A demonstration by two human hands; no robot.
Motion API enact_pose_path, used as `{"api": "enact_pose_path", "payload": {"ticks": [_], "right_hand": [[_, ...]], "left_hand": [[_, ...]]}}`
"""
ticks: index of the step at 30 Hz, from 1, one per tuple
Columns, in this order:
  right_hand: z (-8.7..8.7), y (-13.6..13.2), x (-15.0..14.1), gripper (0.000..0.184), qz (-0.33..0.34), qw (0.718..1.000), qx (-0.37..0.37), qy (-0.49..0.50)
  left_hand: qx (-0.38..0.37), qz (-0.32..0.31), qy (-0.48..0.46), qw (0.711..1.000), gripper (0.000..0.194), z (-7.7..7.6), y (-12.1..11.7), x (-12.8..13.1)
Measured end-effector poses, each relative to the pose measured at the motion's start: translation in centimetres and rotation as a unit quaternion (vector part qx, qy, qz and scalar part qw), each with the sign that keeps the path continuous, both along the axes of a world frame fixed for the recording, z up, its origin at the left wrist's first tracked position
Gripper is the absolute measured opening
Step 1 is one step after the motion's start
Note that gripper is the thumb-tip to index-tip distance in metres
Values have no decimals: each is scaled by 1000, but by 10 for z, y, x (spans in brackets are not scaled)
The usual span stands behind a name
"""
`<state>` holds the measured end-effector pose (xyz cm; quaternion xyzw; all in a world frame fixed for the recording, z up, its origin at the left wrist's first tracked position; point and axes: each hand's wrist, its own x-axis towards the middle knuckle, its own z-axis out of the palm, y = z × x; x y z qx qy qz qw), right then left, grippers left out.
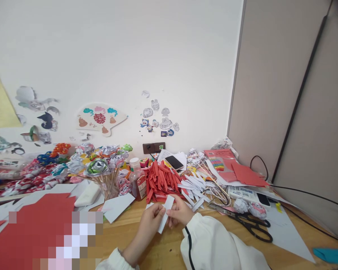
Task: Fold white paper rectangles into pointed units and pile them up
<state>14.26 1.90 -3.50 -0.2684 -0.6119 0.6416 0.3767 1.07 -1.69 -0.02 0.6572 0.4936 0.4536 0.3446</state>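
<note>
A narrow strip of white paper, tilted and looking folded, is held over the wooden table between my two hands. My left hand pinches its left edge with thumb and fingers. From the right, my right hand grips the same strip, its thumb lying on the paper. Just beyond my hands lies a heap of folded red paper strips. Beside that heap, to the right, is a pile of folded white paper strips.
Black-handled scissors lie at the right. A bottle of dark red liquid stands behind my left hand, near paper flowers on sticks. Red paper sheets cover the left. A phone rests on papers at the back.
</note>
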Motion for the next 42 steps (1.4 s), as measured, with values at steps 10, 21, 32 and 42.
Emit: {"api": "enact_pose_path", "payload": {"ticks": [10, 21, 32, 42], "right_hand": [[3, -15, -7, 65, -8, 1000, 19, -22], [-3, -14, -12, 82, 4, 1000, 6, 2], [-2, -17, -12, 73, 5, 1000, 17, 22], [4, -19, -12, 70, 31, 996, 13, 79]], "left_hand": [[57, 43, 31, 997, 26, -6, 2, -1], [53, 84, 0, 995, 26, -2, 2, -2], [42, 82, -60, 994, 28, -2, 2, -4], [-18, 63, -205, 977, 20, -7, 5, -8]]}}
